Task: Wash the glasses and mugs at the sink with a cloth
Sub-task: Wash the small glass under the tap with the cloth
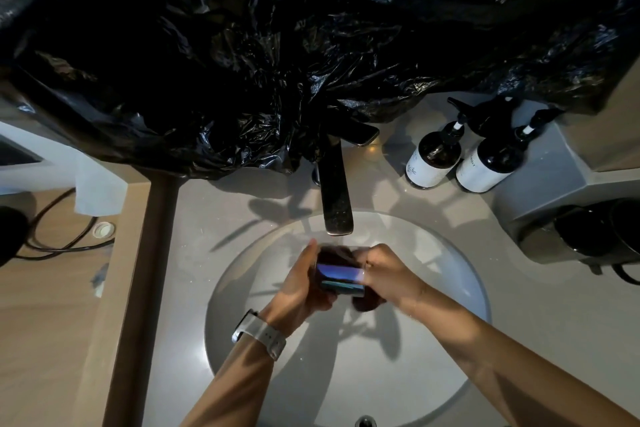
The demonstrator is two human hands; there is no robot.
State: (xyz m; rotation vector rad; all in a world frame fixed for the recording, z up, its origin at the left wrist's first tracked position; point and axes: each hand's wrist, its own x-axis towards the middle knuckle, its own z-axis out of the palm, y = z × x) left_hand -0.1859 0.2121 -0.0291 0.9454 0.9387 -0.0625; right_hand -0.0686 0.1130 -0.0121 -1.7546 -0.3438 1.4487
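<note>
The sink (450, 288) is a big round bowl, white and smooth, set into a pale grey stone top. Right over the middle of the sink, just below the tap, two bare hands hold a dark mug (341, 276). The mug is shiny and a bit blurry, with a blue-white gleam across its side. It lies tipped over between the hands, not standing up.

The left hand (301, 282) is curled round the left side of the mug, with the thumb pointing up toward the tap. A light grey watch (259, 333) with a soft strap sits on that wrist. The right hand (384, 272) is bent over the right end of the mug, fingers folded down on it. Something dark peeks out under that hand, but I cannot tell if it is a cloth.

The tap (334, 191) is flat, long and dark metal, and it reaches out over the back edge of the sink. Behind the tap hangs a wide sheet of black plastic (242, 45), all crinkly and shiny. To the right of the tap stand two dark round pump bottles (433, 158) with white labels, side by side. Farther right of the sink, black mugs (595, 229) wait on the stone top. To the left of the sink is a brown wooden floor (45, 322) with a black cable (65, 239) curling on it.
</note>
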